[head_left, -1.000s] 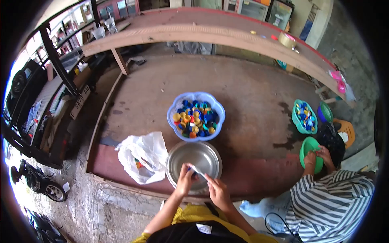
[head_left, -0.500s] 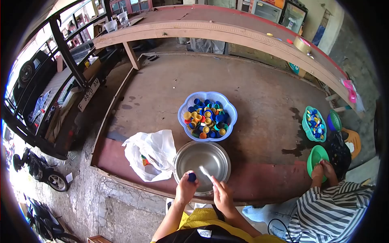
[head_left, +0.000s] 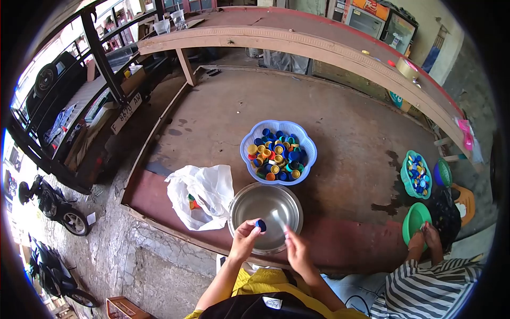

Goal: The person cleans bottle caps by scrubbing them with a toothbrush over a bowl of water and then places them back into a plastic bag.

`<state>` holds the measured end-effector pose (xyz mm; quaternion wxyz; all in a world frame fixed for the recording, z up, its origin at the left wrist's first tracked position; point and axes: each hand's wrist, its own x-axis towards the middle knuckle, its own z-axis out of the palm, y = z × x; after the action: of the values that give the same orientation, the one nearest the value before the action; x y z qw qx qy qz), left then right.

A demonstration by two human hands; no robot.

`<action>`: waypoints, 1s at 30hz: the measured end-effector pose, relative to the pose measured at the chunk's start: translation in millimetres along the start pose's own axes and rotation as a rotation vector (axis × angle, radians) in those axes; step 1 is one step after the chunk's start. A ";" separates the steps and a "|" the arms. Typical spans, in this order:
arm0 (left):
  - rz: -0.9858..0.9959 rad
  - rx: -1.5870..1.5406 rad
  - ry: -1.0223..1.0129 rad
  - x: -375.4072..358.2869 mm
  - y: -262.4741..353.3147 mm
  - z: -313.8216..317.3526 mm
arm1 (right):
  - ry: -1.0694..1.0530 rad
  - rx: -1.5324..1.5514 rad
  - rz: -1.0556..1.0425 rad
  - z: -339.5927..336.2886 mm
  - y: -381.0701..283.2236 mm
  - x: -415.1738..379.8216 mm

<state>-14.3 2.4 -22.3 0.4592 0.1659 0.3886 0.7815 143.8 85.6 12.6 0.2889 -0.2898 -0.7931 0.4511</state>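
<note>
My left hand [head_left: 244,242] pinches a dark blue bottle cap [head_left: 261,225] over the near left part of a steel bowl [head_left: 297,204]. In my right hand [head_left: 298,252] is a slim pale tool [head_left: 277,217], blurred, so its exact kind cannot be made out. Its end points into the bowl, apart from the cap. Just beyond the bowl stands a light blue scalloped plastic basket [head_left: 245,142] full of blue, yellow, orange and green bottle caps [head_left: 277,154]. To the bowl's left lies a white plastic bag [head_left: 204,183] with some coloured pieces showing inside.
On the right, a co-worker in a striped sleeve [head_left: 425,282] holds both hands at a green bowl [head_left: 415,219]. Beyond it stands a turquoise basket [head_left: 406,178] of caps. A raised wooden beam [head_left: 308,42] crosses the far side of the table [head_left: 212,122].
My left hand has lifted the cap slightly up and to the right. My right hand has moved a little right, drawing the tool away from the cap. The camera view has shifted slightly.
</note>
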 end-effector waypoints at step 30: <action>-0.107 -0.036 0.004 33.1 -6.6 2.2 | -0.064 0.162 0.016 13.3 14.3 15.1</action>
<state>-26.4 33.2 -29.1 0.5024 0.1353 0.3837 0.7629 127.0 95.3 -2.7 0.2822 -0.2571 -0.7606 0.5252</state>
